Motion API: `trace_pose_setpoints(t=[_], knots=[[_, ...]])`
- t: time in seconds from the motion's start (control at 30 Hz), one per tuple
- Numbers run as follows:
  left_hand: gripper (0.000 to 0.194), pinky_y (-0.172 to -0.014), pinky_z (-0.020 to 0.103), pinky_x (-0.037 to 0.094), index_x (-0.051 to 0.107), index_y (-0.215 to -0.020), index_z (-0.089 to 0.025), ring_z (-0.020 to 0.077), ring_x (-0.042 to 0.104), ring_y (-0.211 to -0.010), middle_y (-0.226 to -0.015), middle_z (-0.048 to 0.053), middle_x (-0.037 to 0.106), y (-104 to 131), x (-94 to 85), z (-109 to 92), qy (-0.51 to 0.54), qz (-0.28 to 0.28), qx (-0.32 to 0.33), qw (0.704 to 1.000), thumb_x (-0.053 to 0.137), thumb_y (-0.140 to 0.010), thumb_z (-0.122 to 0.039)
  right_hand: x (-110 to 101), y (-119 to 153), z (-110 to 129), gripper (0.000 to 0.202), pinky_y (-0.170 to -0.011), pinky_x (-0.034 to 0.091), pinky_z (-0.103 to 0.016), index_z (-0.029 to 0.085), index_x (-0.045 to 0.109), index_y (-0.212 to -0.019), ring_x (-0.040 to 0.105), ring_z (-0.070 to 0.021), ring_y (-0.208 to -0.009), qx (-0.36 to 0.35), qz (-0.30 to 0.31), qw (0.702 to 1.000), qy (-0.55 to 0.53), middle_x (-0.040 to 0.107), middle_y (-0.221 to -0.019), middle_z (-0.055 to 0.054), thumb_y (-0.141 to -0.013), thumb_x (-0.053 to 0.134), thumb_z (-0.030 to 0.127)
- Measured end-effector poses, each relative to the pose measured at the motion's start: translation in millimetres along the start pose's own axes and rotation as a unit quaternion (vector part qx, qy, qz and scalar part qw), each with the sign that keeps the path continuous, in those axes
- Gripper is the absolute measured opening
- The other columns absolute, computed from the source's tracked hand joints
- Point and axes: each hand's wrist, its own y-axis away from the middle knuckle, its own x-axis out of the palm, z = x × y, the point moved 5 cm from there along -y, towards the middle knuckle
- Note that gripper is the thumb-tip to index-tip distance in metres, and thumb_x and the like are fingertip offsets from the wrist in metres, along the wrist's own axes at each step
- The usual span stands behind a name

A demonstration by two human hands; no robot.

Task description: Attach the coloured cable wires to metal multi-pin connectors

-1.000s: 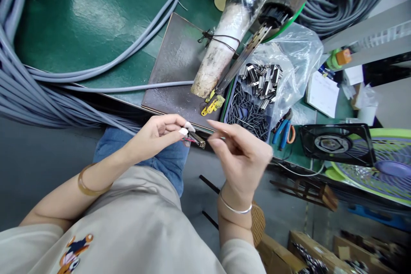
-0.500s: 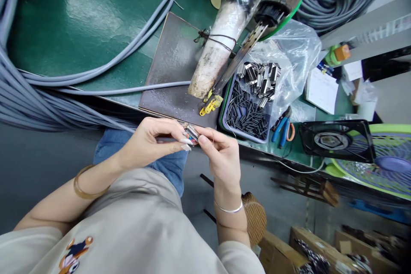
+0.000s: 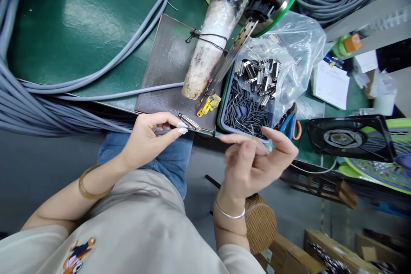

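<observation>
In my left hand (image 3: 150, 135) is a metal D-sub connector (image 3: 189, 122), pinched between thumb and fingertips at the bench's front edge. A grey cable runs back from the connector under the fingers. My right hand (image 3: 253, 160) is raised just in front of the parts tray, thumb and a finger closed on a thin silvery wire (image 3: 252, 130). Its other fingers are spread, and slight blur softens them. Behind the connector, a soldering iron (image 3: 221, 75) slants down beside a dirty white tube (image 3: 205, 58), with a yellow clip (image 3: 208, 105) near its lower end.
The tray (image 3: 221, 122) holds black sleeves (image 3: 247, 111) and loose connectors (image 3: 261, 75). Pliers (image 3: 290, 126), a square fan (image 3: 349, 138) and a paper pad (image 3: 330, 83) lie to the right. Grey cables (image 3: 96, 79) cross the green bench (image 3: 90, 13). A woven stool (image 3: 261, 224) stands below.
My right hand has let go of the connector and moved right to the tray, where it pinches the thin wire. My left hand keeps the connector, now turned more into view.
</observation>
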Motion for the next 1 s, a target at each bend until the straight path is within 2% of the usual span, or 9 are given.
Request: trace_pose_setpoints(t=[0.1, 0.13, 0.2, 0.3, 0.47, 0.63, 0.77, 0.9, 1.0], knots=[[0.008, -0.069, 0.023, 0.060, 0.076, -0.076, -0.014, 0.0156, 0.073, -0.072, -0.078, 0.005, 0.080, -3.6, -1.0, -3.6, 0.009, 0.012, -0.015, 1.000, 0.079, -0.079, -0.021, 9.6, 2.6, -2.9, 0.018, -0.063, 0.063, -0.026, 0.025, 0.063, -0.112, 0.076, -0.0132, -0.070, -0.011, 0.040, 0.998, 0.053, 0.080, -0.098, -0.001, -0.097, 0.062, 0.015], [0.009, -0.068, 0.023, 0.060, 0.076, -0.077, -0.014, 0.0157, 0.073, -0.073, -0.079, 0.005, 0.080, -4.4, -0.7, -4.1, 0.007, 0.016, -0.017, 1.000, 0.080, -0.079, -0.023, 14.6, 3.1, -5.2, 0.013, -0.071, 0.065, -0.028, 0.023, 0.064, -0.106, 0.079, -0.0159, -0.081, -0.007, 0.064, 0.996, 0.064, 0.080, -0.099, -0.003, -0.095, 0.065, 0.016], [0.009, -0.069, 0.024, 0.059, 0.076, -0.079, -0.014, 0.0159, 0.073, -0.074, -0.081, 0.006, 0.080, -5.3, 1.2, -4.5, -0.002, 0.025, -0.008, 1.000, 0.079, -0.081, -0.023, 25.8, 3.8, -12.5, 0.004, -0.076, 0.067, -0.029, 0.021, 0.066, -0.096, 0.079, -0.0177, -0.090, 0.027, 0.121, 0.991, 0.058, 0.080, -0.102, -0.005, -0.094, 0.068, 0.019], [0.007, -0.069, 0.023, 0.057, 0.076, -0.079, -0.015, 0.0150, 0.072, -0.075, -0.083, 0.006, 0.079, -5.4, 5.9, -6.0, -0.050, 0.026, 0.053, 0.997, 0.075, -0.085, -0.019, 36.8, 3.3, -20.5, 0.004, -0.076, 0.067, -0.028, 0.020, 0.066, -0.090, 0.079, -0.0172, -0.092, 0.061, 0.148, 0.986, 0.041, 0.080, -0.104, -0.006, -0.094, 0.067, 0.021], [0.011, -0.063, 0.021, 0.051, 0.073, -0.082, -0.016, 0.0125, 0.069, -0.073, -0.083, 0.005, 0.077, -4.6, 14.9, -8.6, -0.180, -0.017, 0.172, 0.968, 0.066, -0.090, -0.011, 39.7, 1.6, -15.2, 0.011, -0.081, 0.066, -0.029, 0.022, 0.067, -0.095, 0.079, -0.0174, -0.094, -0.075, 0.087, 0.985, 0.127, 0.081, -0.101, -0.004, -0.092, 0.067, 0.012], [0.015, -0.070, 0.021, 0.054, 0.071, -0.084, -0.016, 0.0131, 0.071, -0.078, -0.085, 0.005, 0.077, -8.2, 19.3, -16.2, -0.253, -0.036, 0.234, 0.938, 0.061, -0.092, -0.008, 41.8, 0.5, -18.5, 0.011, -0.075, 0.065, -0.026, 0.022, 0.062, -0.095, 0.079, -0.0171, -0.093, -0.081, 0.115, 0.981, 0.132, 0.080, -0.111, -0.006, -0.093, 0.065, 0.012], [0.014, -0.071, 0.020, 0.055, 0.070, -0.086, -0.016, 0.0128, 0.071, -0.080, -0.086, 0.005, 0.076, -9.8, 19.5, -22.3, -0.301, -0.042, 0.262, 0.916, 0.060, -0.093, -0.007, 42.6, -2.4, -16.3, 0.013, -0.074, 0.065, -0.027, 0.023, 0.059, -0.094, 0.079, -0.0182, -0.095, -0.095, 0.129, 0.977, 0.142, 0.080, -0.113, -0.007, -0.093, 0.062, 0.010], [0.014, -0.070, 0.020, 0.055, 0.069, -0.088, -0.016, 0.0126, 0.070, -0.078, -0.086, 0.005, 0.076, -9.6, 20.3, -22.4, -0.333, -0.042, 0.263, 0.904, 0.059, -0.095, -0.010, 43.1, -6.0, -12.9, 0.017, -0.077, 0.065, -0.026, 0.023, 0.058, -0.092, 0.080, -0.0187, -0.094, -0.134, 0.130, 0.970, 0.158, 0.080, -0.111, -0.008, -0.090, 0.064, 0.007], [0.014, -0.073, 0.022, 0.056, 0.069, -0.088, -0.017, 0.0133, 0.070, -0.078, -0.086, 0.005, 0.076, -8.9, 20.6, -22.7, -0.345, -0.048, 0.269, 0.898, 0.059, -0.096, -0.011, 44.1, -7.4, -11.4, 0.019, -0.079, 0.065, -0.025, 0.023, 0.058, -0.093, 0.080, -0.0175, -0.092, -0.163, 0.148, 0.961, 0.165, 0.079, -0.117, -0.010, -0.089, 0.064, 0.005]])
